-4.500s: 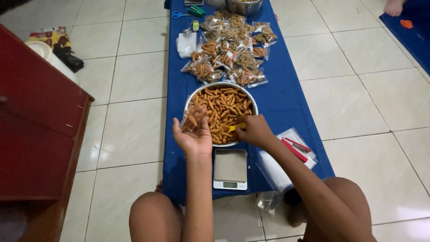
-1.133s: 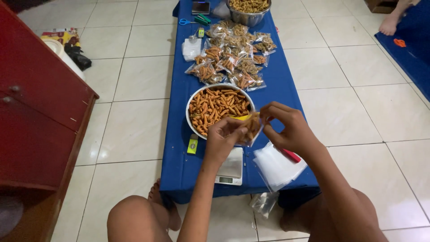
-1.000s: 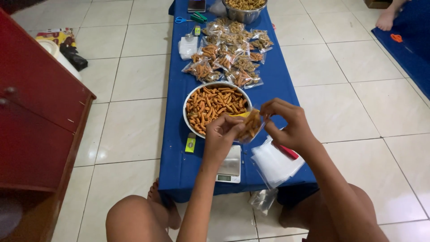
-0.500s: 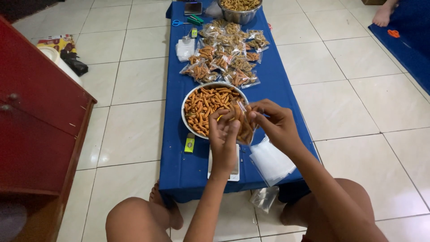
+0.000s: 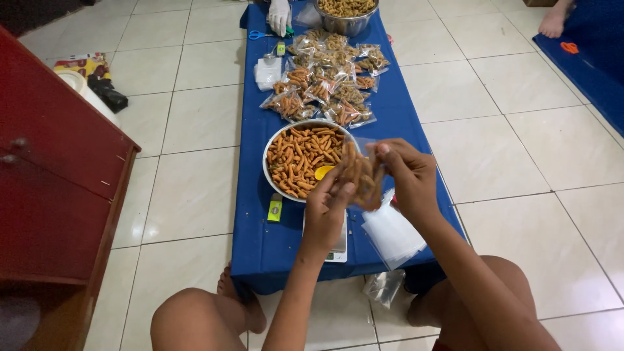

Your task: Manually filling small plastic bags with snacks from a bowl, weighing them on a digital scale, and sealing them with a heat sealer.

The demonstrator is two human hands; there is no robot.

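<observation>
Over blue mat (image 5: 260,234), both hands pinch snack bag (image 5: 361,177).

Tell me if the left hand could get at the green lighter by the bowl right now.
Probably not at once: the left hand is busy holding the filled snack bag with the right hand. The green lighter itself lies uncovered nearby.

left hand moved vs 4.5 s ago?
Yes. The left hand was palm-up over the metal bowl's near-left rim; now it's off the near-right rim, gripping the small snack bag with the right hand.
</observation>
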